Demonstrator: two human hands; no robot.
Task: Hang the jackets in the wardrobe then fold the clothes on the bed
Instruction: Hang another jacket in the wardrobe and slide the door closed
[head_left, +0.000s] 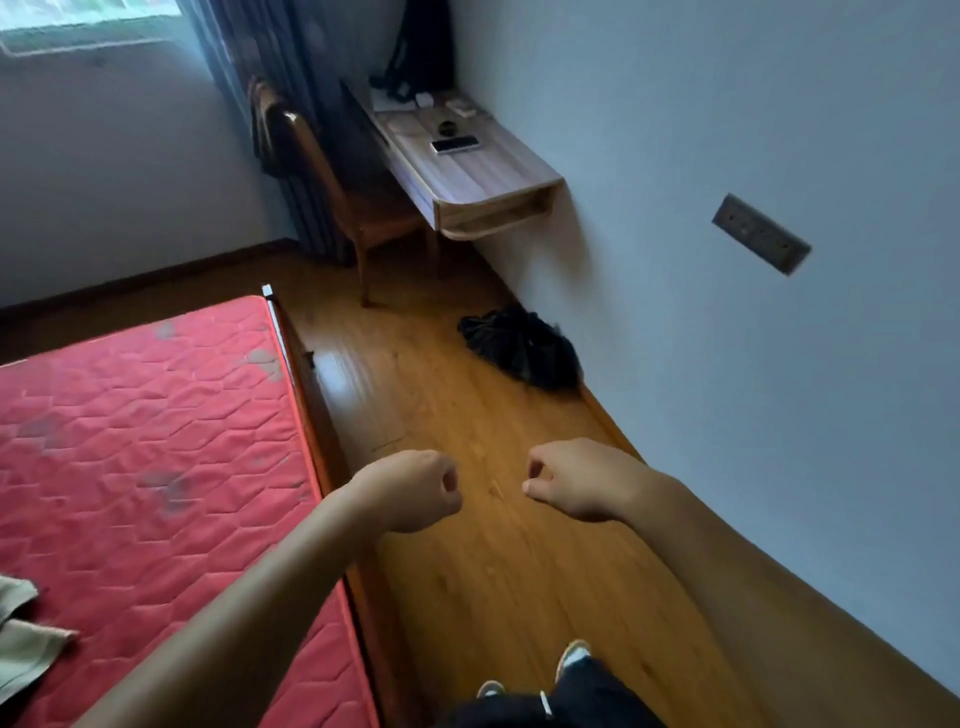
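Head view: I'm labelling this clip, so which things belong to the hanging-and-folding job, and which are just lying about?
Job: beige garment on the bed; possibly the dark cloth over the chair and the dark heap on the floor, though it is unclear what they are.
Lying about: desk, phone, wall socket.

The left forearm (249, 597) and the right forearm (727, 545) reach forward, both bare. The left hand (410, 491) and the right hand (576, 480) are near each other but apart, each curled into a fist, holding nothing.
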